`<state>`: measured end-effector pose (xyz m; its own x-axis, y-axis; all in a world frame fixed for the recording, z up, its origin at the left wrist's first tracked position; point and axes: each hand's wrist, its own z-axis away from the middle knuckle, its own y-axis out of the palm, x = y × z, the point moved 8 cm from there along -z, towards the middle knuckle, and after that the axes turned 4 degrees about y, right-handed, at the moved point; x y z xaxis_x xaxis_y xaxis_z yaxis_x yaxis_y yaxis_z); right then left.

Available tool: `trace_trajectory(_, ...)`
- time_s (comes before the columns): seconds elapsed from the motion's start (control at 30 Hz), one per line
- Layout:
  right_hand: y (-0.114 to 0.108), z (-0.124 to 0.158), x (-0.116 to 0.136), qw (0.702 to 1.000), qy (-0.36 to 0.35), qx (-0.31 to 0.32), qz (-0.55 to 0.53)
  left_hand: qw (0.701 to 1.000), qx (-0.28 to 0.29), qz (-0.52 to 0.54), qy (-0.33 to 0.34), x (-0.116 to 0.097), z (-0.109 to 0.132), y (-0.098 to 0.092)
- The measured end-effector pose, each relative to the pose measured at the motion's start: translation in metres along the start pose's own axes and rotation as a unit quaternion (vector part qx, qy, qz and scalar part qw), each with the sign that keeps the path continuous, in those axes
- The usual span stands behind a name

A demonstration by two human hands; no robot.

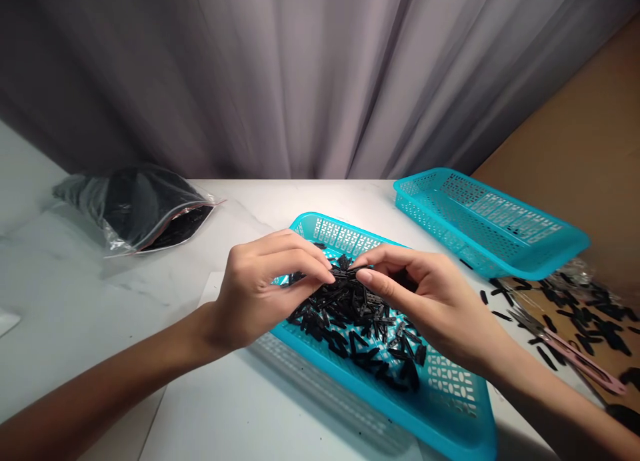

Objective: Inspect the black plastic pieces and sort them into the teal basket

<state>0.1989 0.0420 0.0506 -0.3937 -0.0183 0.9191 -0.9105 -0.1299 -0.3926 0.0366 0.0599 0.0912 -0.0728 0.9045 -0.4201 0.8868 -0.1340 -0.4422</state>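
Observation:
My left hand (265, 291) and my right hand (415, 294) meet above a turquoise perforated plastic tray (320, 226). Between their fingertips they pinch a small black plastic piece (347, 271), held just over the heap. That heap of several similar black pieces (350, 321) lies in the tray, partly hidden beneath my hands and fingers. The exact shape of the pinched piece is hidden by my fingers.
A second turquoise perforated tray (490, 224) stands at the back right. A transparent zip bag of black items (135, 211) lies back left on the white marble-patterned table (100, 301). Right, pink-handled thread snips (565, 344) and scattered black pieces lie on brown cardboard (590, 321). A grey curtain (280, 81) hangs behind.

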Motion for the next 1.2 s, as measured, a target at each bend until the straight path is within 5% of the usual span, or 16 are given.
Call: trace_trajectory(1.2, -0.010, -0.001, -0.003, 0.999, -0.008, -0.041, 0.034, 0.999, 0.030, -0.014, -0.016, 0.009, 0.002, 0.005)
